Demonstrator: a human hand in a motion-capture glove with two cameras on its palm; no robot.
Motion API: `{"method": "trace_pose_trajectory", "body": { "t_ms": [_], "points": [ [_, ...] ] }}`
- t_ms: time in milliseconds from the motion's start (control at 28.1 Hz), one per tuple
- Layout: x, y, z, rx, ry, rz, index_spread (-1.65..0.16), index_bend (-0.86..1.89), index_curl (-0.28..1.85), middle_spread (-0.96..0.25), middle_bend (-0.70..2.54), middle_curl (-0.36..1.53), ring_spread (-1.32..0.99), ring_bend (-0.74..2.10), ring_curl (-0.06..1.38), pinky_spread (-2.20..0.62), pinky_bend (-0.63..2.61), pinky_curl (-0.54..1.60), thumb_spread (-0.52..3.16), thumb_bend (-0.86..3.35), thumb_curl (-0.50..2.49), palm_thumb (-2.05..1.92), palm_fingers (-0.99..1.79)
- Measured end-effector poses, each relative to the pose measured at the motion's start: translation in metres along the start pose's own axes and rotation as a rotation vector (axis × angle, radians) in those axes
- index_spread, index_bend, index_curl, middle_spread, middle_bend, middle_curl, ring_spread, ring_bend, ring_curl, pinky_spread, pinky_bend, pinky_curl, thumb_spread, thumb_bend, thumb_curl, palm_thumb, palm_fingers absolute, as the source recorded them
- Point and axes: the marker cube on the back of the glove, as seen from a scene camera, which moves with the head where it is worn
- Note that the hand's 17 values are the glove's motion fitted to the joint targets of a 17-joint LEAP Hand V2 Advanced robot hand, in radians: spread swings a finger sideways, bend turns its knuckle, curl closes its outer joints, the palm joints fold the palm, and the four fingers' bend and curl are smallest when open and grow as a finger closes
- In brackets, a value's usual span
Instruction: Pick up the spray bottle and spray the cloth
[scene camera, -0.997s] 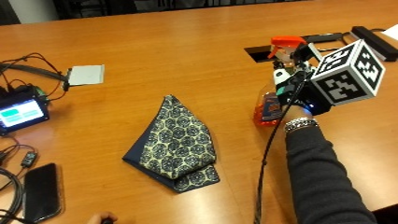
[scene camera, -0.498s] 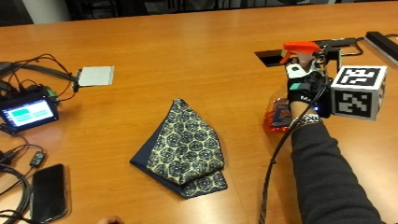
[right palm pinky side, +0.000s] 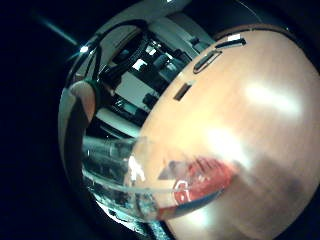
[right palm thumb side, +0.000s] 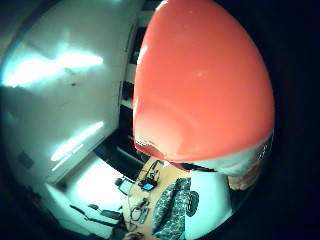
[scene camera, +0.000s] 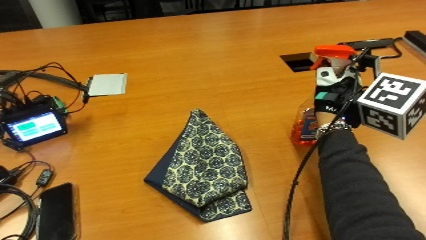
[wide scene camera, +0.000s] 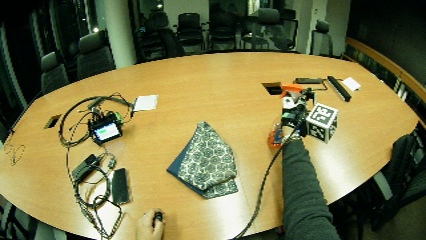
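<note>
While the gloved right hand (scene camera: 336, 97) wraps round its neck, the spray bottle (scene camera: 313, 107) stands upright at about three o'clock on the table (scene camera: 200, 55), its orange trigger head (scene camera: 331, 51) topping the hand and its clear body with orange liquid showing below the fingers. Whether its base is touching the wood or raised just off it is hard to judge from where I stand; the little-finger palm view shows the clear body (right palm pinky side: 150, 185) with its red label lying very close over the tabletop. The fingers are curled about the bottle, so the hand has it in its grasp. The thumb-side palm view is mostly filled by the orange head (right palm thumb side: 205, 85), with the cloth (right palm thumb side: 172, 210) small beyond it.

That cloth (scene camera: 203, 167), a folded navy piece with a cream medallion pattern, lies flat near the table's middle, at around nine o'clock from the bottle and well apart from it, its pointed end toward the far side.

Behind the bottle, at twelve o'clock, a rectangular cable port (scene camera: 296, 60) is cut into the wood. Over at the nine o'clock edge sits a small lit monitor (scene camera: 33, 126) amid black cables (scene camera: 40, 75), with a grey-white card (scene camera: 106, 84) just beyond it. A black phone (scene camera: 56, 212) lies at roughly seven o'clock, near the front edge.
</note>
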Motion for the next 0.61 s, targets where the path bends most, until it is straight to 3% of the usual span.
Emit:
{"method": "trace_pose_trajectory", "body": {
  "t_ms": [71, 178, 605],
  "points": [
    [0.000, -0.002, -0.002, 0.028, -0.005, -0.038, -0.29, 0.37, 0.44, -0.20, 0.28, 0.42, -0.15, 0.45, 0.40, -0.02, 0.22, 0.29, 0.82, -0.03, 0.48, 0.96, 1.21],
    [-0.003, -0.003, -0.004, 0.066, 0.003, -0.070, -0.27, 0.26, 0.43, -0.22, 0.30, 0.44, -0.19, 0.58, 0.44, -0.19, 0.37, 0.33, 0.77, -0.04, 0.50, 0.93, 1.49],
    [-0.021, -0.003, 0.003, 0.064, 0.009, -0.131, -0.26, 0.33, 0.50, -0.23, 0.50, 0.51, -0.22, 0.66, 0.47, -0.31, 0.46, 0.40, 0.62, -0.03, 0.59, 0.94, 1.47]
  ]
}}
